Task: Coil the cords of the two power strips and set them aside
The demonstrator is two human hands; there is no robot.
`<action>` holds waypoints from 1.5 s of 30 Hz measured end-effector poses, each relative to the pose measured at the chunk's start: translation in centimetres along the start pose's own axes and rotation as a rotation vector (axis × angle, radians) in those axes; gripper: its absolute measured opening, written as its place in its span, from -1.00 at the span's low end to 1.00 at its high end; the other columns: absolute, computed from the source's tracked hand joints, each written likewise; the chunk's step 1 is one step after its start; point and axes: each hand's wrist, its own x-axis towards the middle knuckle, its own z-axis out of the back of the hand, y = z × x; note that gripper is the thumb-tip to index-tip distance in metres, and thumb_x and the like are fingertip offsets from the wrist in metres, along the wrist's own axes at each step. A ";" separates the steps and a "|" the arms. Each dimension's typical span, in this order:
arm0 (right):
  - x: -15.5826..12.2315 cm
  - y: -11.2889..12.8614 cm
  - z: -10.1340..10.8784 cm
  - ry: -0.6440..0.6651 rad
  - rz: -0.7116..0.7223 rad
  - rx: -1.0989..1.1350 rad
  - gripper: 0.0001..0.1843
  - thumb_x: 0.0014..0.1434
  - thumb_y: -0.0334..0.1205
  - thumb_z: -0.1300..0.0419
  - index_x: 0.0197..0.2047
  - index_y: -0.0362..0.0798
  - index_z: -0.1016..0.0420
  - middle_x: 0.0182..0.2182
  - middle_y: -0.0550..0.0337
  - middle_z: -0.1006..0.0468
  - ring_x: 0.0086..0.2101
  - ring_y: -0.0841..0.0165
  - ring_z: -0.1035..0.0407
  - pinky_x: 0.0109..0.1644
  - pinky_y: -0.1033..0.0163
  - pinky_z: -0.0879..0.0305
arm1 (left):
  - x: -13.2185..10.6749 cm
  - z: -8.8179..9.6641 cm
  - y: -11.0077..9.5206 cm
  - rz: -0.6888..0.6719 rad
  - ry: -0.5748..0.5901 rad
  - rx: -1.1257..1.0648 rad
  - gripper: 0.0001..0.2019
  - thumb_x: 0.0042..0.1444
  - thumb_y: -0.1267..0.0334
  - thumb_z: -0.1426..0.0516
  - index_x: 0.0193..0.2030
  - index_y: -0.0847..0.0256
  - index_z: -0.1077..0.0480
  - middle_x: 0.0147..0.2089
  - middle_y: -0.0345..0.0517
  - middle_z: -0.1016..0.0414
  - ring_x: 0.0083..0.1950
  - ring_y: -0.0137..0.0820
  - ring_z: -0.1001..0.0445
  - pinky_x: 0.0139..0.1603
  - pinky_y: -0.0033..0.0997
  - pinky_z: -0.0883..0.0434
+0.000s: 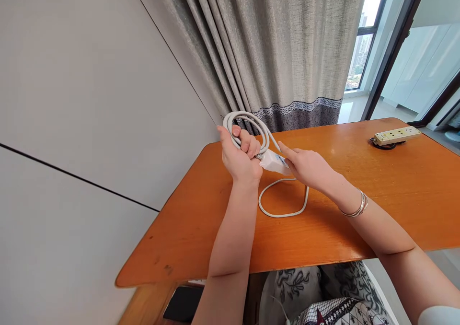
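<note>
My left hand point(241, 157) is closed around a coil of white cable point(247, 123), held up above the orange wooden table point(359, 219). At the base of the coil sits a white power strip body point(275, 162), and my right hand point(305, 167) grips it with the index finger stretched along its top. A loose loop of the same cable point(283, 214) hangs down and lies on the table between my forearms. Silver bangles point(356, 207) circle my right wrist.
A second white power strip point(397, 134) lies at the table's far right on a dark round fitting. Grey curtains point(287, 52) hang behind the table, a pale wall is to the left, a glass door to the right. A dark phone point(183, 303) rests below the table's near edge.
</note>
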 end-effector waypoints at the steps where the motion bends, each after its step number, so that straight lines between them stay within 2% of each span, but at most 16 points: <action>1: -0.1 0.2 0.0 0.012 0.005 -0.005 -0.35 0.44 -0.23 0.11 0.54 -0.10 0.06 -0.03 -0.09 -0.58 -0.12 0.18 -0.51 -0.14 0.19 -0.35 | -0.2 -0.1 0.2 -0.007 0.010 0.013 -0.54 0.45 -0.01 0.11 -0.46 0.17 -0.11 -0.69 -0.42 0.12 -0.73 -0.60 0.14 -0.68 -0.58 0.03; 6: -0.6 0.5 0.4 0.036 0.004 -0.025 -0.32 0.41 -0.29 0.10 0.54 -0.17 0.09 -0.04 -0.17 -0.58 -0.16 0.16 -0.53 -0.18 0.17 -0.38 | -0.9 0.0 1.0 -0.075 0.044 0.095 -0.54 0.41 -0.08 0.06 -0.45 0.16 -0.12 -0.68 -0.41 0.07 -0.72 -0.60 0.09 -0.67 -0.58 0.01; 11: -0.9 1.1 0.4 0.051 0.040 -0.018 -0.28 0.38 -0.34 0.10 0.55 -0.19 0.17 0.00 -0.23 -0.56 -0.17 0.14 -0.54 -0.17 0.14 -0.41 | -0.5 0.5 1.4 -0.223 -0.013 0.133 -0.54 0.41 -0.10 0.08 -0.44 0.14 -0.10 -0.68 -0.40 0.04 -0.72 -0.58 0.07 -0.66 -0.57 0.00; 16: -1.2 1.6 0.2 0.103 0.085 0.069 -0.22 0.38 -0.28 0.03 0.56 -0.22 0.24 0.04 -0.27 -0.54 -0.16 0.08 -0.54 -0.14 0.07 -0.42 | 0.1 0.8 1.7 -0.287 -0.031 0.113 -0.55 0.40 -0.09 0.05 -0.44 0.14 -0.13 -0.68 -0.39 0.00 -0.71 -0.59 0.04 -0.65 -0.55 0.02; 19: -1.5 1.4 0.3 0.070 0.127 0.163 -0.18 0.36 -0.25 -0.05 0.54 -0.27 0.22 0.06 -0.29 -0.53 -0.13 0.08 -0.52 -0.12 0.06 -0.40 | 0.1 0.9 2.4 -0.306 -0.010 0.109 -0.57 0.43 -0.02 0.07 -0.45 0.15 -0.15 -0.68 -0.38 -0.04 -0.71 -0.58 0.02 -0.65 -0.54 0.02; 21: -1.6 1.2 0.3 0.037 0.175 0.251 -0.20 0.34 -0.26 -0.08 0.52 -0.30 0.16 -0.01 -0.24 -0.56 -0.17 0.14 -0.50 -0.13 0.10 -0.37 | -0.1 1.1 3.0 -0.354 0.029 0.133 -0.59 0.45 0.04 0.10 -0.44 0.15 -0.16 -0.68 -0.37 -0.08 -0.71 -0.57 -0.01 -0.64 -0.54 0.01; 24: -1.8 1.2 0.4 0.011 0.263 0.392 -0.26 0.34 -0.29 -0.08 0.48 -0.31 0.09 -0.23 -0.04 -0.58 -0.31 0.26 -0.44 -0.21 0.17 -0.30 | -0.3 1.4 3.7 -0.416 0.055 0.214 -0.61 0.43 0.05 0.05 -0.44 0.14 -0.16 -0.68 -0.37 -0.14 -0.69 -0.56 -0.07 -0.61 -0.54 -0.05; 28: -2.1 1.2 0.6 0.004 0.309 0.494 -0.32 0.32 -0.32 -0.10 0.43 -0.29 0.01 -0.36 0.14 -0.50 -0.41 0.33 -0.31 -0.28 0.22 -0.21 | -0.5 1.5 3.7 -0.281 0.030 0.323 -0.62 0.40 0.01 0.00 -0.43 0.13 -0.14 -0.67 -0.39 -0.21 -0.68 -0.57 -0.15 -0.57 -0.57 -0.12; 30: -2.2 1.1 0.9 0.017 0.306 0.544 -0.39 0.31 -0.34 -0.11 0.37 -0.28 -0.08 -0.38 0.18 -0.46 -0.43 0.36 -0.26 -0.30 0.23 -0.18 | -0.5 1.5 3.7 -0.229 0.075 0.317 -0.62 0.40 -0.01 0.01 -0.42 0.12 -0.14 -0.65 -0.37 -0.28 -0.68 -0.56 -0.21 -0.57 -0.58 -0.15; 35: -2.3 0.9 1.7 0.045 0.320 0.715 -0.61 0.29 -0.30 -0.14 0.16 -0.15 -0.26 -0.45 0.32 -0.35 -0.48 0.41 -0.19 -0.35 0.27 -0.13 | -0.2 2.1 4.2 -0.203 0.171 0.334 -0.61 0.33 -0.07 -0.05 -0.42 0.13 -0.19 -0.58 -0.28 -0.43 -0.57 -0.48 -0.45 -0.49 -0.56 -0.33; 38: -2.5 0.7 1.7 0.045 0.331 0.898 -0.50 0.30 -0.22 -0.15 0.26 -0.13 -0.19 -0.44 0.36 -0.32 -0.49 0.44 -0.20 -0.35 0.28 -0.17 | 0.0 2.7 4.4 -0.232 0.228 0.369 -0.64 0.30 -0.04 -0.10 -0.40 0.14 -0.23 -0.56 -0.27 -0.47 -0.57 -0.48 -0.46 -0.50 -0.56 -0.33; 41: -2.7 0.5 1.6 0.039 0.325 1.022 -0.27 0.31 -0.21 -0.15 0.42 -0.11 0.08 -0.38 0.35 -0.36 -0.50 0.47 -0.21 -0.35 0.29 -0.21 | 0.4 3.0 4.0 -0.258 0.244 0.377 -0.67 0.33 0.03 -0.09 -0.39 0.16 -0.24 -0.55 -0.30 -0.47 -0.64 -0.55 -0.38 -0.57 -0.58 -0.24; 43: -2.9 0.2 1.8 0.041 0.307 0.945 -0.20 0.29 -0.26 -0.16 0.46 -0.13 0.16 -0.40 0.34 -0.39 -0.49 0.45 -0.23 -0.34 0.29 -0.20 | 0.6 3.1 3.7 -0.258 0.230 0.395 -0.69 0.36 0.09 -0.07 -0.39 0.17 -0.25 -0.55 -0.32 -0.46 -0.68 -0.59 -0.31 -0.60 -0.59 -0.18; 45: -3.1 -0.4 2.2 0.057 0.264 0.755 -0.26 0.26 -0.32 -0.18 0.43 -0.16 0.03 -0.44 0.33 -0.42 -0.47 0.42 -0.26 -0.33 0.28 -0.16 | 0.6 3.1 3.6 -0.246 0.230 0.426 -0.70 0.37 0.12 -0.06 -0.39 0.16 -0.26 -0.56 -0.32 -0.46 -0.69 -0.60 -0.28 -0.61 -0.60 -0.16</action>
